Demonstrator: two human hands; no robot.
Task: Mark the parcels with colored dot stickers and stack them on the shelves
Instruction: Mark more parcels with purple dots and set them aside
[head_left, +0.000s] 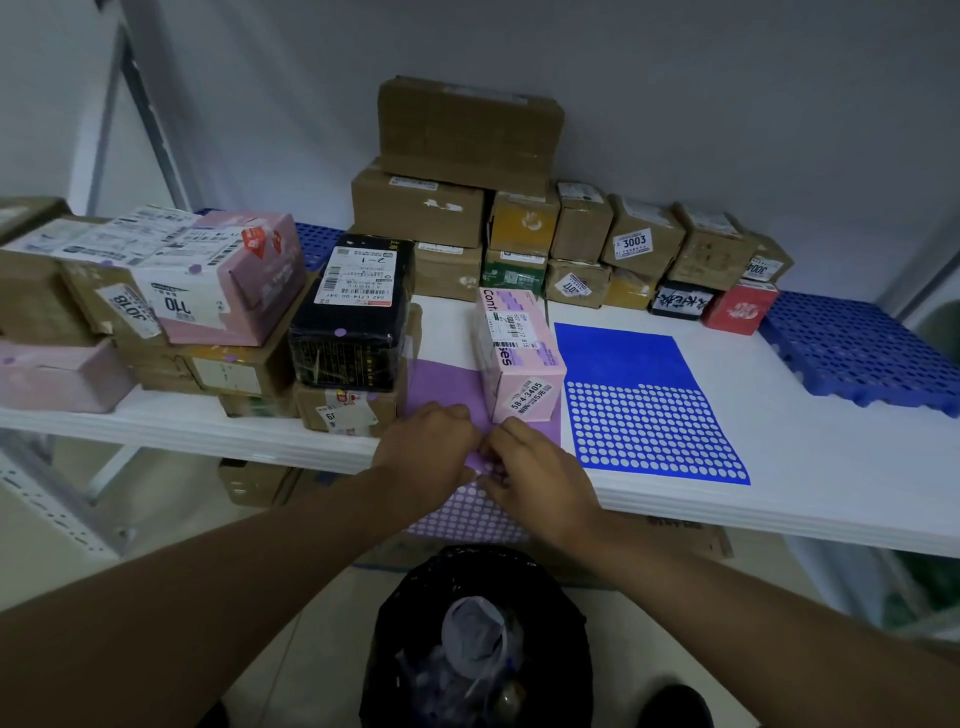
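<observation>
we see left hand (427, 451) and right hand (535, 470) meet on purple sticker sheet (441, 384) at shelf (779, 467) edge, fingers pinched on sheet; pink parcel (514, 353) stands on it.

Stacked brown cardboard parcels (421, 208) are walling off the back of the white shelf (779, 467), while the taped black box (348, 332) and the upright pink carton (514, 353) are flanking a narrow gap. The flat blue sticker sheet (639, 384) is lying on open shelf space, bounded rightward by the perforated blue plastic mat (862, 348).

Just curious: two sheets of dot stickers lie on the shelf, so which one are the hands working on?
The purple sheet, under both hands; the blue sheet lies untouched to its right.
</observation>
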